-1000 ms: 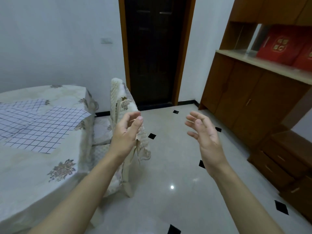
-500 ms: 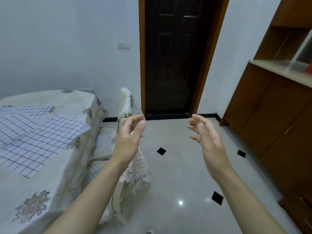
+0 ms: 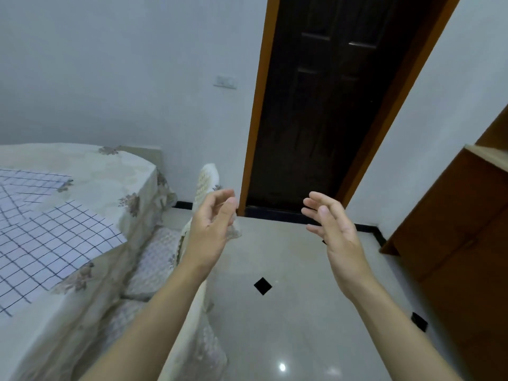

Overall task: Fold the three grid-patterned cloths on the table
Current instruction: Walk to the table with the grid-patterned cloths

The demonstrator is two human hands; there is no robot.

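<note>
Both grips hang empty above the floor (image 3: 275, 325), the left grip (image 3: 211, 226) loosely curled, the right grip (image 3: 335, 232) spread, palms facing. The grid-patterned cloths (image 3: 55, 243) lie unfolded and overlapping on the counter (image 3: 110, 171), left of both.

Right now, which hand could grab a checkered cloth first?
Probably the left. The left hand is empty and hovers on the side of the table, nearer the closest grid cloth. The right hand, also empty, is farther off, over the floor toward the wooden cabinet.
</note>
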